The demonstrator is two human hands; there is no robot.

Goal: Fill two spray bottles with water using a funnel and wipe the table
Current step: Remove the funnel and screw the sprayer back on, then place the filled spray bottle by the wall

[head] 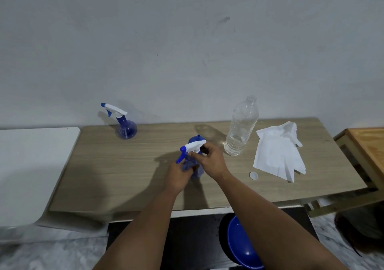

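Both hands point(195, 165) grip near spray bottle point(194, 171).

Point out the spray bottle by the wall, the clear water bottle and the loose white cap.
spray bottle by the wall point(126, 131): head view, on its round blue body.
clear water bottle point(241, 130): head view, mid-body.
loose white cap point(253, 175): head view, its centre.

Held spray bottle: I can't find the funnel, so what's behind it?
A blue funnel shows behind the spray bottle that both hands grip; its lower part is hidden.
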